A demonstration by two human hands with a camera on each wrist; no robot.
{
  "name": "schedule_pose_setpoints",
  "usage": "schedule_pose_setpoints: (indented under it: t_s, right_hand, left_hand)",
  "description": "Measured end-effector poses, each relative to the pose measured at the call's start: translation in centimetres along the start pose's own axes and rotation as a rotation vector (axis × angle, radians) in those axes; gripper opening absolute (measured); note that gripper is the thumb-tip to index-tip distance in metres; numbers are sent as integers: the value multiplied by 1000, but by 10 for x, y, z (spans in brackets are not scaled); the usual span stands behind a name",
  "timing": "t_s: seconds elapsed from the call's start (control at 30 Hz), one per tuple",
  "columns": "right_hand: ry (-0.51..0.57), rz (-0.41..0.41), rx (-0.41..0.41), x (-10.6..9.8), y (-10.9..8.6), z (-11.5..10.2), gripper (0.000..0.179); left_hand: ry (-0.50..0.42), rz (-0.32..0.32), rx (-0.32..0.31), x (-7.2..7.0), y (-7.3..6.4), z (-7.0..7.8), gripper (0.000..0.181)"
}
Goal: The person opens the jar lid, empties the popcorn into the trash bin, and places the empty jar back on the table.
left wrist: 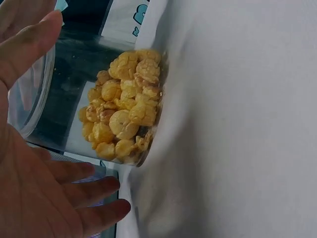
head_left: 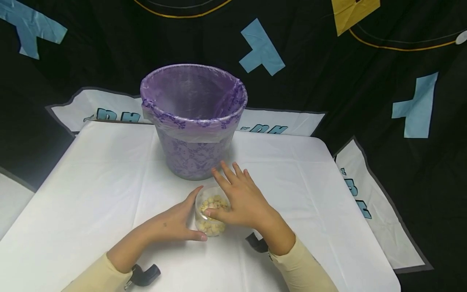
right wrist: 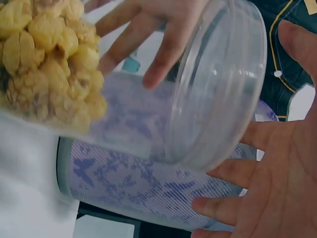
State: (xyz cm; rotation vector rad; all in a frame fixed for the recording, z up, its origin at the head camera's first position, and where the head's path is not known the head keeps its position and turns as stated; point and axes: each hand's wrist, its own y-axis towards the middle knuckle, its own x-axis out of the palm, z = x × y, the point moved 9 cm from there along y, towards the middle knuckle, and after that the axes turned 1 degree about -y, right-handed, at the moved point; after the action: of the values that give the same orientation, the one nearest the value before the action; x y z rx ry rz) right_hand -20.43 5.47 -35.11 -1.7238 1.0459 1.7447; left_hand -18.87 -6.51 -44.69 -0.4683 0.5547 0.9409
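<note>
A clear round jar [head_left: 199, 222], partly filled with yellow popcorn [left wrist: 124, 99], stands upright on the white table. A clear lid [right wrist: 225, 89] sits at its top in the right wrist view. My left hand [head_left: 171, 225] is at the jar's left side, thumb and fingers spread apart; whether it touches the wall I cannot tell. Over the jar's top right reaches my right hand [head_left: 246, 200], its fingers extended and its thumb above the lid. In the right wrist view its palm faces the lid, with the fingers straight.
A purple patterned bin [head_left: 193, 156], lined with a translucent bag [head_left: 189, 91], stands just behind the jar. White cloth [head_left: 91, 194] covers the table. Behind hangs a black cloth [head_left: 310, 69] with blue and yellow shapes. Dark straps [head_left: 146, 276] show near the wrists.
</note>
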Motion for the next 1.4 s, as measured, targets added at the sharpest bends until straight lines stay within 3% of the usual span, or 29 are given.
schedule_pose_setpoints:
  t_s: [0.27, 0.6, 1.1, 1.4]
  right_hand:
    - [5, -50, -44, 14, 1, -12, 93]
    - [41, -102, -64, 26, 2, -20, 98]
    - [-1, -45, -112, 30, 4, -27, 96]
    - [15, -28, -94, 31, 5, -26, 90]
  left_hand:
    - [-119, -6, 60, 11, 6, -2, 123]
    - [-161, 24, 90, 11, 7, -2, 117]
    - [-157, 57, 84, 9, 9, -3, 115]
    - [-169, 65, 63, 10, 8, -5, 116]
